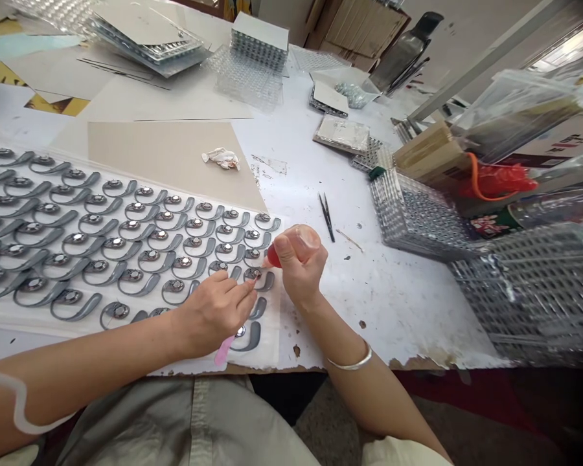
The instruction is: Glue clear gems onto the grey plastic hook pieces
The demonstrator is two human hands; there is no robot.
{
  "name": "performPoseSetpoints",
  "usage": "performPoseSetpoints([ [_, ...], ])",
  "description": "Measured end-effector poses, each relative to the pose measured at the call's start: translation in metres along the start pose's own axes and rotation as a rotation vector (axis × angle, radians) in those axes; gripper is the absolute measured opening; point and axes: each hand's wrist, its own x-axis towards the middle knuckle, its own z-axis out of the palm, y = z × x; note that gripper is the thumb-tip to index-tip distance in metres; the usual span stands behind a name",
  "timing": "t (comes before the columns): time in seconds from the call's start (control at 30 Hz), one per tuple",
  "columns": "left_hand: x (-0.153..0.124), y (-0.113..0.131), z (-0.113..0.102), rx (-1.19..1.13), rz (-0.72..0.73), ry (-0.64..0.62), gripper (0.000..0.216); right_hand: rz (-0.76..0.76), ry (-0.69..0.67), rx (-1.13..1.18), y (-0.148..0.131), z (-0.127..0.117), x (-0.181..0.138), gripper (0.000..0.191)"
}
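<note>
Rows of grey hook-shaped parts, each with a round metal disc, lie on a white sheet at the table's front left. My right hand is closed round a small red-tipped bottle, its tip pointing down at one disc near the sheet's right edge. My left hand rests on the sheet, fingers pinched by that same part, and a pink tool sticks out below its palm.
Black tweezers lie on the white table right of my hands. Clear trays of small parts stand at the right. Stacked trays, cardboard and a crumpled tissue lie further back.
</note>
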Motion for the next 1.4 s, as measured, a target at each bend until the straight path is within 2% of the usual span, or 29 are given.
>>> performPoseSetpoints([
  [0.37,-0.002,-0.005,-0.002,-0.176,-0.049,-0.033,0.012,-0.08,-0.005,0.013,0.0,-0.002,0.0,0.03],
  [0.67,-0.006,-0.011,0.006,-0.308,-0.111,0.083,0.018,-0.186,-0.009,-0.077,0.001,-0.004,-0.001,0.028],
  [1.03,-0.007,-0.018,0.005,-0.433,-0.174,0.038,0.015,-0.357,-0.051,-0.121,0.0,-0.004,-0.003,0.024],
  [1.27,-0.006,-0.02,0.003,-0.502,-0.234,0.026,0.013,-0.35,-0.081,-0.08,-0.004,-0.004,-0.004,0.02],
  [1.4,-0.005,-0.022,0.001,-0.539,-0.287,-0.028,0.014,-0.338,-0.079,-0.084,-0.004,-0.004,-0.005,0.021],
])
